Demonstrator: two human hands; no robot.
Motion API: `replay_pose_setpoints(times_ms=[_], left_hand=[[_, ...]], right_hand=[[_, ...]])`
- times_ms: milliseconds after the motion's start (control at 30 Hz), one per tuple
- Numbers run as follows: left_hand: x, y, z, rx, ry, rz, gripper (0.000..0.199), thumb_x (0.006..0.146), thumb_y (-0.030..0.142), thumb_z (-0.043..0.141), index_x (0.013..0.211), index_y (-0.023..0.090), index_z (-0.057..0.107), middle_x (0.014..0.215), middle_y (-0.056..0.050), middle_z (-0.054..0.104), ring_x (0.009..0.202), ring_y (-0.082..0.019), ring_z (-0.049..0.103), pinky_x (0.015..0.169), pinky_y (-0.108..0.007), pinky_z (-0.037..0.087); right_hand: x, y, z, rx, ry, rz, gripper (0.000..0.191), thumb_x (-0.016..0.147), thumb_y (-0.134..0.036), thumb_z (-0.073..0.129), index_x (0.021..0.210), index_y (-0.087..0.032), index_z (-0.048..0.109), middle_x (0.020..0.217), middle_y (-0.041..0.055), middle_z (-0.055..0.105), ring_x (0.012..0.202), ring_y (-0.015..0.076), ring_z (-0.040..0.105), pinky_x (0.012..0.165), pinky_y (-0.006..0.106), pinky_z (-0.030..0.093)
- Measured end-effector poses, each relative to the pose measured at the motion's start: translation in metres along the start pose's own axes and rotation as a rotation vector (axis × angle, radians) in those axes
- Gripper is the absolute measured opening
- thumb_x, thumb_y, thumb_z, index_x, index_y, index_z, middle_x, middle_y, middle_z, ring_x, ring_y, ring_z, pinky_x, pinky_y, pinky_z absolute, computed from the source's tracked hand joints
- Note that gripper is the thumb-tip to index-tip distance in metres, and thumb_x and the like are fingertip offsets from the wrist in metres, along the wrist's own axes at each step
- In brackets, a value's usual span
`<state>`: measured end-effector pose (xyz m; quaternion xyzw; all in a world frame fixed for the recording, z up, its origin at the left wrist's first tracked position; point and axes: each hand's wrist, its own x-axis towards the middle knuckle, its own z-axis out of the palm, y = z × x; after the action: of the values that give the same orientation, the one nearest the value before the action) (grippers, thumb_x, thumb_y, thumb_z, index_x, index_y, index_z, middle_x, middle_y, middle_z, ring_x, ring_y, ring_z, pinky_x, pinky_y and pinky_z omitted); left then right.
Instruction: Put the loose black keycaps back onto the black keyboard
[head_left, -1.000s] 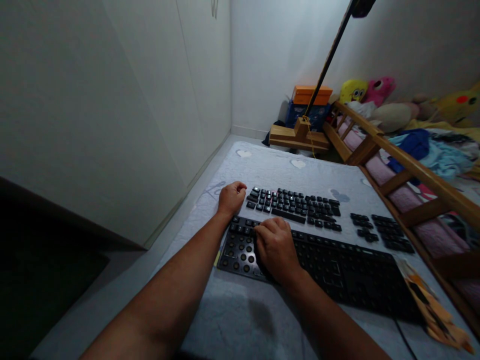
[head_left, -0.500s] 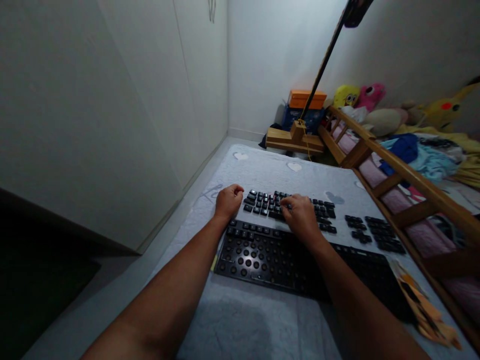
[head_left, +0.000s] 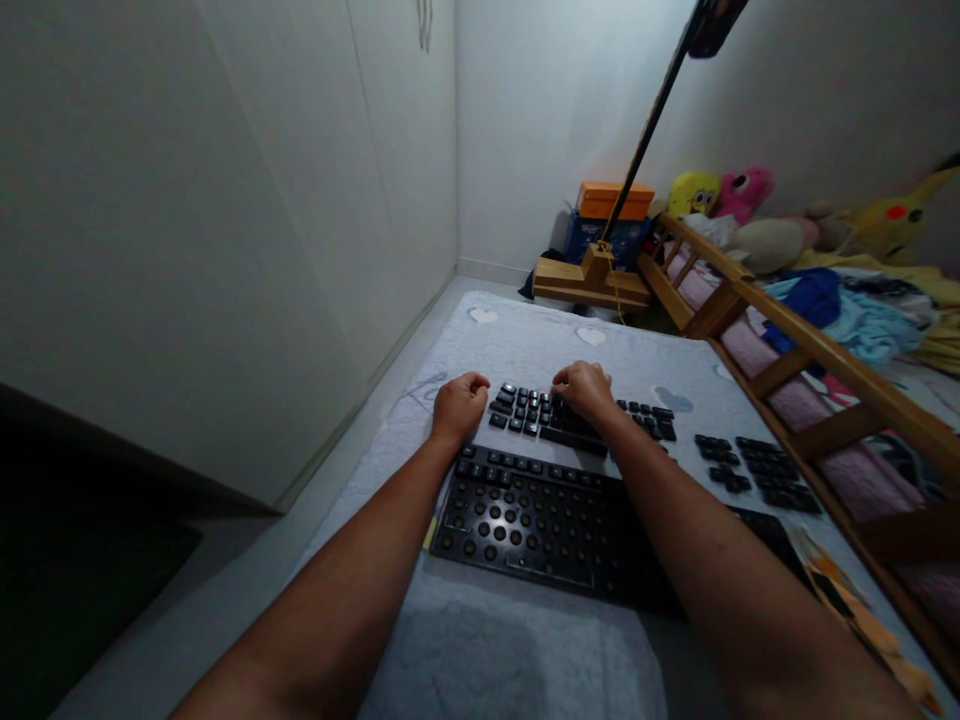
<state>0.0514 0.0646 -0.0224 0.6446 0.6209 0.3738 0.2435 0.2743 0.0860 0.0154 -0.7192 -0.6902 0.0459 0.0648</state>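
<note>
A black keyboard lies on the light cloth, most of its key positions bare, with a row of keys along its far edge. Beyond it, loose black keycaps are laid out in rows. At the left end of those rows rests my left hand, fingers curled; whatever it may hold is hidden. My right hand is over the far rows of keycaps, thumb and fingertips pinched together at the top row. What sits between those fingertips is too small to tell. My right forearm covers the right part of the keyboard.
More keycap groups lie to the right. An orange cloth-like item with dark tools lies at the right edge. A wooden bed rail runs along the right, a white cabinet along the left. A wooden stand is behind.
My right hand has moved away from me and slightly left, from the middle keycap rows to the top row. My left hand has stayed in nearly the same place.
</note>
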Motion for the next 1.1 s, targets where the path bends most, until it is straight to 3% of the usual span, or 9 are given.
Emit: replay_pose_setpoints(times_ms=[333, 500, 600, 700, 900, 1100], left_hand=[[-0.002, 0.001, -0.001, 0.003, -0.001, 0.008, 0.023, 0.081, 0.019, 0.053, 0.09, 0.018, 0.073, 0.087, -0.004, 0.075, 0.077, -0.017, 0.065, 0.077, -0.027, 0.048], [-0.001, 0.0, 0.0, -0.004, 0.004, 0.013, 0.023, 0.08, 0.019, 0.052, 0.09, 0.017, 0.074, 0.087, -0.005, 0.075, 0.076, -0.017, 0.065, 0.077, -0.027, 0.048], [-0.001, 0.0, 0.0, -0.006, -0.001, 0.01, 0.023, 0.08, 0.019, 0.052, 0.09, 0.018, 0.074, 0.087, -0.005, 0.075, 0.076, -0.017, 0.065, 0.076, -0.027, 0.048], [-0.001, 0.0, 0.0, -0.009, 0.003, 0.013, 0.023, 0.08, 0.019, 0.052, 0.09, 0.018, 0.074, 0.086, -0.004, 0.075, 0.076, -0.017, 0.065, 0.076, -0.027, 0.048], [-0.002, 0.001, -0.001, -0.008, 0.0, 0.009, 0.023, 0.08, 0.019, 0.052, 0.09, 0.018, 0.073, 0.085, -0.004, 0.074, 0.074, -0.016, 0.064, 0.075, -0.026, 0.048], [-0.001, -0.002, 0.0, -0.013, 0.005, 0.027, 0.023, 0.08, 0.019, 0.053, 0.091, 0.017, 0.073, 0.088, -0.005, 0.075, 0.077, -0.017, 0.065, 0.076, -0.027, 0.048]], right_hand=[[0.002, -0.003, 0.001, 0.013, -0.033, -0.014, 0.012, 0.079, -0.023, 0.07, 0.089, -0.024, 0.078, 0.101, 0.008, 0.074, 0.105, 0.028, 0.055, 0.087, 0.04, 0.038], [-0.008, -0.009, -0.013, 0.08, 0.032, -0.03, 0.015, 0.084, -0.02, 0.064, 0.094, -0.022, 0.075, 0.103, 0.0076, 0.075, 0.105, 0.0264, 0.058, 0.091, 0.042, 0.037], [-0.031, -0.014, -0.026, 0.161, 0.077, -0.083, 0.016, 0.088, -0.024, 0.062, 0.099, -0.024, 0.073, 0.106, 0.0034, 0.074, 0.105, 0.0219, 0.059, 0.091, 0.037, 0.038], [-0.07, -0.02, -0.032, 0.363, 0.141, -0.206, 0.01, 0.085, -0.02, 0.067, 0.093, -0.023, 0.073, 0.098, 0.0024, 0.074, 0.099, 0.0206, 0.06, 0.089, 0.035, 0.04], [-0.149, -0.037, -0.015, 0.444, 0.135, -0.354, 0.014, 0.081, -0.012, 0.072, 0.089, -0.023, 0.07, 0.095, 0.0024, 0.07, 0.099, 0.0231, 0.054, 0.089, 0.039, 0.037], [-0.165, -0.046, 0.009, 0.35, 0.191, -0.383, 0.015, 0.081, -0.014, 0.074, 0.092, -0.023, 0.07, 0.097, 0.0031, 0.069, 0.099, 0.0236, 0.051, 0.087, 0.039, 0.035]])
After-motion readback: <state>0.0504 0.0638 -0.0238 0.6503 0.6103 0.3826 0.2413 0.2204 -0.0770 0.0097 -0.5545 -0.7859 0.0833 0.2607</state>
